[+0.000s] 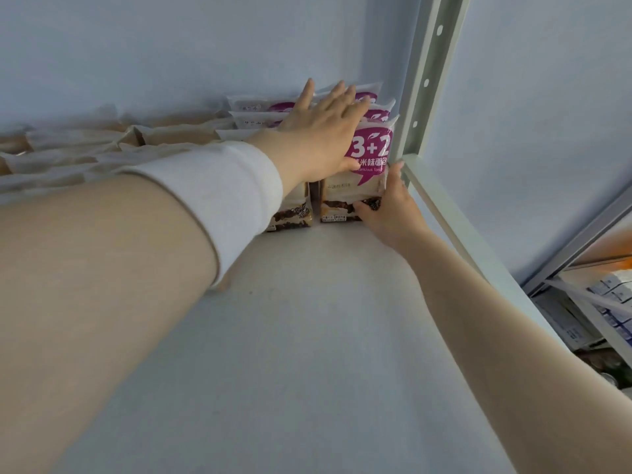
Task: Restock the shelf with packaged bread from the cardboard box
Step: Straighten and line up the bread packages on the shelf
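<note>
L hand (318, 131) flat atop bread packs (253, 106); R hand (390, 206) pinches front pack (371, 155) just beside post (422, 94); beige packs (164, 133) left.

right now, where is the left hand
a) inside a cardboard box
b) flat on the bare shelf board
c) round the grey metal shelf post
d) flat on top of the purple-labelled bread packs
d: the left hand lies with straight fingers over the tops of the purple-labelled plastic bread packs; the right hand holds the front bread pack by its right edge.
</note>
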The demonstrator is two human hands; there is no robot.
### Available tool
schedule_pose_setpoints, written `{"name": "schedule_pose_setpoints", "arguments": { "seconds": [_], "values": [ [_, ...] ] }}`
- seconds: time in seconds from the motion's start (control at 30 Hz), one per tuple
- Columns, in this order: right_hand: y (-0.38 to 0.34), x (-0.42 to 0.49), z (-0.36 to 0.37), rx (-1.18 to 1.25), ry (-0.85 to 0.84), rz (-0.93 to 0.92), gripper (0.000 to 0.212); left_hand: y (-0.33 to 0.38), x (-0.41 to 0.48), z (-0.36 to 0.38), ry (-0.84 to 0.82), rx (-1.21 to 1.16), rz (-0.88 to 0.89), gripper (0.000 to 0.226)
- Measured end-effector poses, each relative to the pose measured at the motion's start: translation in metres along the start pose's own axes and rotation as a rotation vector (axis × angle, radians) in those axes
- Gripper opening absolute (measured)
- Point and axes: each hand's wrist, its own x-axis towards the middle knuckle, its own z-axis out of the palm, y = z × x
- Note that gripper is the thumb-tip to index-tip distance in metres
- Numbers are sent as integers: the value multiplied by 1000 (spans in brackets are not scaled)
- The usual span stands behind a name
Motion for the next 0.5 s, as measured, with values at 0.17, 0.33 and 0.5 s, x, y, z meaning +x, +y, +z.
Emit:
{"name": "schedule_pose_setpoints", "arguments": {
  "seconds": [0.17, 0.33, 0.5],
  "values": [
    [-23, -52, -17, -276, 71, 77, 78, 16, -53, -20, 38, 183, 60, 69],
    [-40, -137, -19, -703, 53, 85, 52, 33, -126, -25, -26, 197, 138, 43],
    [-50, -230, -13, -807, 4, 154, 49, 56, -205, -29, -180, 176, 225, 43]
  ]
}}
